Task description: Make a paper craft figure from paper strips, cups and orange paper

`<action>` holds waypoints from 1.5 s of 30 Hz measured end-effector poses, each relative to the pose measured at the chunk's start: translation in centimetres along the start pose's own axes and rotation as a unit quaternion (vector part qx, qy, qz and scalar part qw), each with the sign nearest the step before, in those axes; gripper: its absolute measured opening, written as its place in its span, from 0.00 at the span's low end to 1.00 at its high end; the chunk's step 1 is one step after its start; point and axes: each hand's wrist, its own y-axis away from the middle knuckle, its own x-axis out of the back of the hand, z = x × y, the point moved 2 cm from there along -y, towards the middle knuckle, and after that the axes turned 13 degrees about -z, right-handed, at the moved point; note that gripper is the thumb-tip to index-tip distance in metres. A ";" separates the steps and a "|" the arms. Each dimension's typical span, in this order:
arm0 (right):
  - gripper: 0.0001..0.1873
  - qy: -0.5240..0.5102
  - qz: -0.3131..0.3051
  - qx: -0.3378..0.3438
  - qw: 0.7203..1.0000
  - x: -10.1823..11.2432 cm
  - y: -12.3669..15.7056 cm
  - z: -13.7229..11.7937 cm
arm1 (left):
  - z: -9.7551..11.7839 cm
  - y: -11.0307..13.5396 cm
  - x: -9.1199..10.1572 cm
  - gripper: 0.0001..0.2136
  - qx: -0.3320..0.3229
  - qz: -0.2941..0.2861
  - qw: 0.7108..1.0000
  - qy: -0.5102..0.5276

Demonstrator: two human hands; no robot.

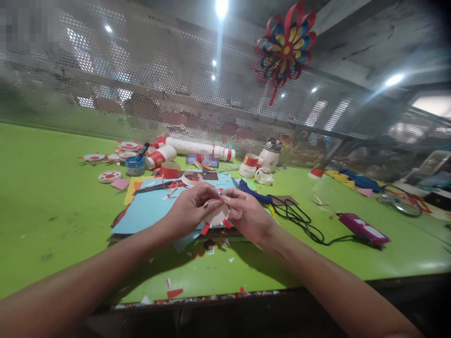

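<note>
Over the stack of light blue paper, both hands hold a small white paper disc with red tabs along its lower edge. My left hand pinches its upper left side, fingers curled. On the upper right, my right hand grips it between thumb and fingers. The fingertips of both hands meet at the top edge and partly hide it. Just behind them lies a white paper ring. Blue-handled scissors rest by my right hand, and a red paper ring stands farther back.
Finished red-and-white discs and a blue-lidded jar stand at the left. Behind are a long white tube and a white bottle. A purple corded device lies right, its black cord looping toward the paper. Scraps litter the front edge.
</note>
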 end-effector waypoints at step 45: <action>0.08 0.680 0.045 0.214 0.700 -0.3 0.4 -0.8 | -0.6 0.1 0.4 0.09 0.174 -0.022 0.984 -0.015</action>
